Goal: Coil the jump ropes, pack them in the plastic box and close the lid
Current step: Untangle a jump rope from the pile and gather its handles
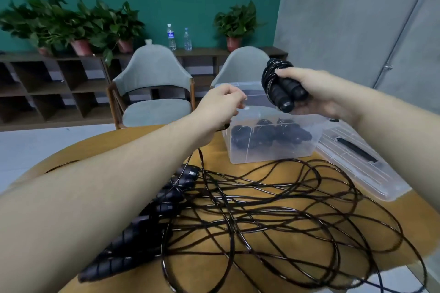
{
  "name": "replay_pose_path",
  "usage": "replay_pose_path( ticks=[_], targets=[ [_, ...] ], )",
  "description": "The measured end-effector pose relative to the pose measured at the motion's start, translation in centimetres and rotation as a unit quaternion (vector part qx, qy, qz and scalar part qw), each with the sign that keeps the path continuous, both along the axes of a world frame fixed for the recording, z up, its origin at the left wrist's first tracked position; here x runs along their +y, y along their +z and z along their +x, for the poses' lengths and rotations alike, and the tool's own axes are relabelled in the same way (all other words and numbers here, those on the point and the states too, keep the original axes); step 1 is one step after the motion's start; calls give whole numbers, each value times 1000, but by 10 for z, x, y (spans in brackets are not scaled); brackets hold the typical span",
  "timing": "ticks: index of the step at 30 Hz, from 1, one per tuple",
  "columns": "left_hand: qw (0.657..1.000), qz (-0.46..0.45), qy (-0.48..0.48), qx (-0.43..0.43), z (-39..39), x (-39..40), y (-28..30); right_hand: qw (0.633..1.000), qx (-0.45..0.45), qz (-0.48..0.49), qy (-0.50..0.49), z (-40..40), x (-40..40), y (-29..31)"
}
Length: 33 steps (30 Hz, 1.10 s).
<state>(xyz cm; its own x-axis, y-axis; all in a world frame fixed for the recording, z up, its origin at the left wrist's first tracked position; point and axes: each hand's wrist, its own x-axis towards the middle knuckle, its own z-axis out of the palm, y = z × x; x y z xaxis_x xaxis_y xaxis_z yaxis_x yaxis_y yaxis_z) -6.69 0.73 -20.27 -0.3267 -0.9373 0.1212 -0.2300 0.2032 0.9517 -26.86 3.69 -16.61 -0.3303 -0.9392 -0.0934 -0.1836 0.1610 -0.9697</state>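
a: so where's the rope at right now?

b: right hand (pixel 319 95) is wrapped around a coiled jump rope (pixel 277 83), both black handles sticking out of the fist and the cord bundled up at the top. it's up in the air above the plastic box (pixel 271 150), not inside.

a: and the box?

b: clear, open, sitting toward the far edge of the table (pixel 281 231). there are a few dark coiled ropes (pixel 269 134) already in the bottom. the lid (pixel 359 169) lies flat just beside it, near the right edge.

a: left hand doing anything?

b: left hand (pixel 222 102) is by the box's near left rim, fingers curled in narrow. can't tell if it's actually pinching the rim or a cord.

a: rest of the table?

b: big mess of loose black cords (pixel 273 209) looping across the middle and near edge, with a row of black handles (pixel 152 214) along the left, partly under the left forearm.
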Motion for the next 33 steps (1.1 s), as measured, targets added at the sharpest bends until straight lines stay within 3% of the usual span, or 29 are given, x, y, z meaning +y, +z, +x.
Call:
replay_pose_path(
  ticks=[9,16,20,23,27,31,33],
  targets=[
    [994,-54,48,-84,-20,-66,-17,990,35,133,38,-16,-92,-20],
    [983,-124,28,-134,-27,-92,-37,938,200,263,106,5,-143,-42],
    [983,-148,44,-103,-29,-96,-44,920,225,278,160,23,-161,-62],
    [988,-129,47,-77,-28,-97,-47,887,294,305,182,34,-164,-73],
    [990,-119,47,-67,-23,-98,-48,808,404,391,176,38,-152,-73],
    [992,-100,38,-60,-17,-95,-46,834,396,351,156,45,-144,-65],
    [993,-98,31,-57,-11,-91,-44,820,465,298,152,47,-138,-57]
  ],
)
